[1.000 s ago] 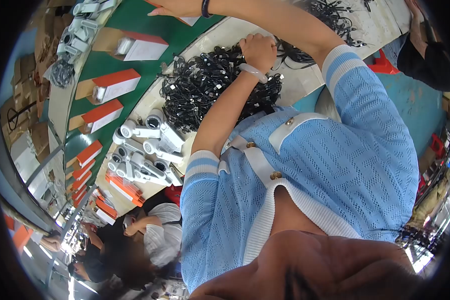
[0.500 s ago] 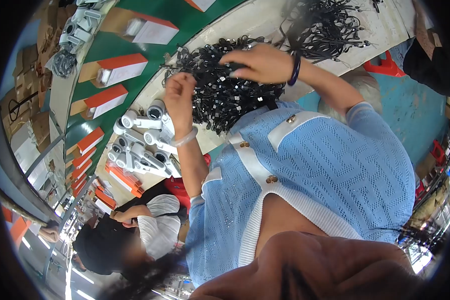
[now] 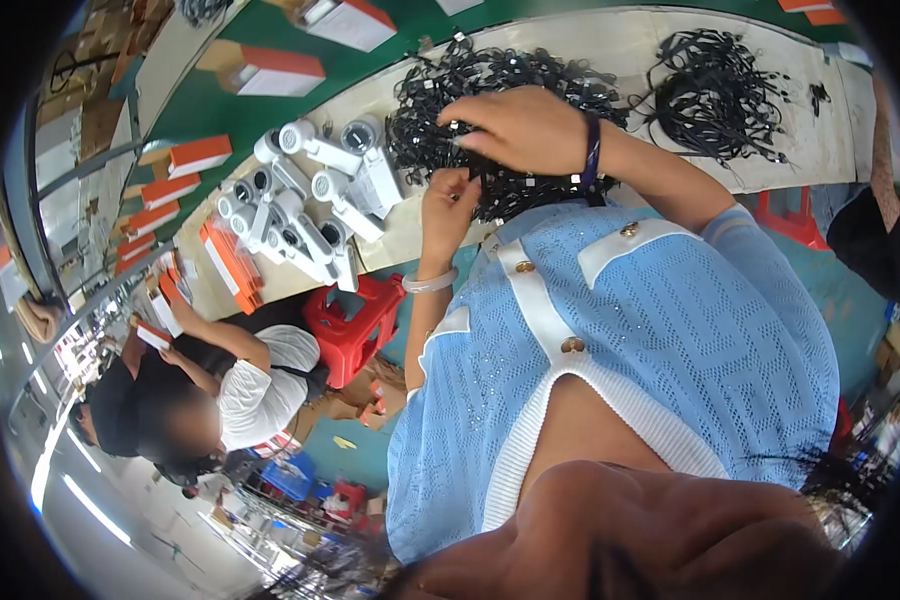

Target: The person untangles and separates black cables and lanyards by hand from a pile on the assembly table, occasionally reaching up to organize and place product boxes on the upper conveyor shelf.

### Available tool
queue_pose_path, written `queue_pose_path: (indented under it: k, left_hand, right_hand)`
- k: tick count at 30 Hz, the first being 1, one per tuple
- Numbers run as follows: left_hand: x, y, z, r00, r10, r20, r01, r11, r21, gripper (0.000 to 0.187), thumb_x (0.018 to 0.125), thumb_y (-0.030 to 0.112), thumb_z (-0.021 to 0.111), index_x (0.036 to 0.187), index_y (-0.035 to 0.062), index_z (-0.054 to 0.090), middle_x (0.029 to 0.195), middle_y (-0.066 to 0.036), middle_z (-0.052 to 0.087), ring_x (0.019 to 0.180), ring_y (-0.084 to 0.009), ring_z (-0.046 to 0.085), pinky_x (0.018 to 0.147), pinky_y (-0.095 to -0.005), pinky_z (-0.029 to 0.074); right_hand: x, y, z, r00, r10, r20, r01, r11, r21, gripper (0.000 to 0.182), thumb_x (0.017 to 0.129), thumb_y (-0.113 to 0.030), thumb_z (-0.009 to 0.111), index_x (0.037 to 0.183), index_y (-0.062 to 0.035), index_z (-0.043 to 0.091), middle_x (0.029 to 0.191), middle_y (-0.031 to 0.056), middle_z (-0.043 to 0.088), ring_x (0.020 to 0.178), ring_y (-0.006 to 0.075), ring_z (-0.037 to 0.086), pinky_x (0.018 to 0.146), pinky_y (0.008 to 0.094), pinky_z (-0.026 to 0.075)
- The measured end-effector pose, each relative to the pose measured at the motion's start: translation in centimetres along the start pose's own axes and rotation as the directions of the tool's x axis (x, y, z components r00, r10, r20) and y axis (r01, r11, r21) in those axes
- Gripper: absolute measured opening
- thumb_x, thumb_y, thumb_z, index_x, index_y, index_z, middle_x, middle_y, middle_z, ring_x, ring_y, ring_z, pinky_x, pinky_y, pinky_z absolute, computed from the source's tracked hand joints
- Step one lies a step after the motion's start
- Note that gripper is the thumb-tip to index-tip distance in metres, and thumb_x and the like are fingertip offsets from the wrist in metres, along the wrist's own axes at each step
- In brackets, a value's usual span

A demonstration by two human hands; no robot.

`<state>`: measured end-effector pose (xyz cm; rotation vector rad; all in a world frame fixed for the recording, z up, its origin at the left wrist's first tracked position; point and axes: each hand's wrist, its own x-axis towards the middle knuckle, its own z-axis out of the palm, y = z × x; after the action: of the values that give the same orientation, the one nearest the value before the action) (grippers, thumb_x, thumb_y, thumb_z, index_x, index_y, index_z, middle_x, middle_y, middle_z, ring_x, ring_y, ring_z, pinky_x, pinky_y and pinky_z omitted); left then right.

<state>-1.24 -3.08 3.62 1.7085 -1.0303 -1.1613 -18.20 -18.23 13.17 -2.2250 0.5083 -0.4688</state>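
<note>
A large heap of black cables with small white tags and shiny plug ends lies on the table in front of me. My left hand is at the heap's near left edge, its fingers pinched together; what is between the fingertips is too small to make out. Over the middle of the heap, my right hand bends palm down, with dark cable between thumb and forefinger. A separate, looser bunch of black cables rests to the right. Left of the heap are several white handheld devices with round heads, piled together.
Orange-and-white boxes stand along the green conveyor belt beyond the table. More orange boxes are stacked at the table's left end. A red stool stands by the near edge, beside a seated co-worker handling a box.
The view has turned, shifting the cable heap, devices and hands rightward. My left hand has come lower and nearer to my right hand. The co-worker and red stool show more fully.
</note>
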Motion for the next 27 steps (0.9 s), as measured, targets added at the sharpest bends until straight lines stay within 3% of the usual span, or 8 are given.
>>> queue_pose_path:
  k: [2, 5, 9, 11, 13, 20, 23, 27]
  left_hand:
    - [0.1, 0.2, -1.1, 0.985, 0.148, -0.083, -0.128, 0.97, 0.204, 0.01, 0.081, 0.007, 0.069, 0.088, -0.0006, 0.068, 0.089, -0.008, 0.057, 0.069, -0.0133, 0.055, 0.063, -0.0252, 0.045]
    - [1.0, 1.2, -1.7, 0.962, 0.248, -0.111, -0.169, 0.867, 0.47, 0.009, 0.079, 0.009, 0.07, 0.087, 0.0037, 0.07, 0.088, -0.01, 0.059, 0.069, -0.019, 0.058, 0.063, -0.0284, 0.047]
    - [3.3, 2.6, -2.3, 0.943, 0.319, -0.094, -0.139, 0.635, 0.76, 0.01, 0.078, 0.013, 0.069, 0.087, 0.0099, 0.072, 0.084, -0.01, 0.062, 0.072, -0.0266, 0.062, 0.063, -0.0343, 0.049]
    - [4.1, 1.6, -2.5, 0.973, 0.21, -0.095, -0.075, 0.679, 0.73, 0.013, 0.077, 0.02, 0.07, 0.087, 0.0118, 0.072, 0.081, -0.01, 0.063, 0.073, -0.0298, 0.063, 0.063, -0.0379, 0.049]
    - [4.4, 0.4, -2.5, 0.995, 0.035, -0.093, 0.039, 0.723, 0.689, 0.016, 0.076, 0.022, 0.071, 0.088, 0.0114, 0.071, 0.08, -0.01, 0.063, 0.073, -0.0305, 0.063, 0.064, -0.0389, 0.049]
    - [2.8, 0.2, -0.3, 0.954, 0.243, -0.178, -0.025, 0.652, 0.758, 0.02, 0.074, 0.015, 0.07, 0.093, 0.0093, 0.068, 0.093, -0.011, 0.062, 0.081, -0.0315, 0.061, 0.07, -0.0413, 0.05]
    - [2.5, 1.0, -0.5, 0.821, 0.555, -0.131, -0.273, 0.584, 0.765, 0.018, 0.073, 0.007, 0.071, 0.091, 0.0082, 0.068, 0.088, -0.01, 0.061, 0.077, -0.0284, 0.06, 0.065, -0.0371, 0.051]
    - [2.0, 2.6, -0.8, 0.97, 0.217, -0.108, -0.211, 0.976, 0.06, 0.018, 0.076, 0.001, 0.07, 0.093, 0.0054, 0.065, 0.081, -0.007, 0.06, 0.069, -0.0195, 0.059, 0.058, -0.0276, 0.049]
  right_hand:
    - [-0.9, 1.8, 1.1, 0.995, 0.089, 0.039, -0.083, 0.988, -0.132, 0.029, 0.088, -0.024, 0.06, 0.109, -0.0041, 0.06, 0.101, 0.0161, 0.063, 0.09, 0.0339, 0.062, 0.075, 0.0438, 0.049]
    - [-1.1, 3.3, 2.6, 0.902, 0.227, 0.368, -0.095, 0.934, -0.344, 0.024, 0.087, -0.024, 0.061, 0.098, -0.003, 0.063, 0.096, 0.015, 0.062, 0.088, 0.0338, 0.063, 0.074, 0.0434, 0.049]
    - [-1.2, 5.6, 5.3, 0.964, 0.066, 0.256, 0.024, 0.943, -0.331, 0.022, 0.086, -0.024, 0.061, 0.087, -0.003, 0.063, 0.09, 0.0139, 0.061, 0.087, 0.0333, 0.063, 0.072, 0.0424, 0.048]
    - [-1.1, 6.0, 5.7, 0.986, -0.033, 0.161, 0.092, 0.924, -0.372, 0.021, 0.087, -0.024, 0.06, 0.086, -0.003, 0.062, 0.089, 0.0141, 0.063, 0.086, 0.033, 0.064, 0.071, 0.0418, 0.048]
    - [-0.8, 5.7, 5.3, 0.941, 0.153, 0.303, -0.032, 0.929, -0.369, 0.024, 0.09, -0.026, 0.055, 0.09, -0.0034, 0.063, 0.084, 0.016, 0.065, 0.082, 0.0338, 0.065, 0.069, 0.0454, 0.048]
    - [-0.2, 5.1, 4.6, 0.907, 0.21, 0.366, -0.094, 0.947, -0.308, 0.027, 0.094, -0.029, 0.05, 0.088, -0.004, 0.058, 0.072, 0.0168, 0.064, 0.073, 0.036, 0.064, 0.063, 0.047, 0.047]
    - [1.1, 5.4, 4.3, 0.957, 0.147, 0.251, -0.111, 0.982, -0.151, 0.026, 0.094, -0.03, 0.051, 0.087, -0.0051, 0.057, 0.071, 0.0145, 0.062, 0.072, 0.0368, 0.062, 0.061, 0.0459, 0.046]
    - [2.9, 8.6, 5.8, 0.996, 0.085, 0.032, -0.089, 0.973, 0.212, 0.03, 0.096, -0.036, 0.045, 0.09, -0.0102, 0.059, 0.074, 0.0131, 0.063, 0.074, 0.0353, 0.063, 0.062, 0.0458, 0.047]
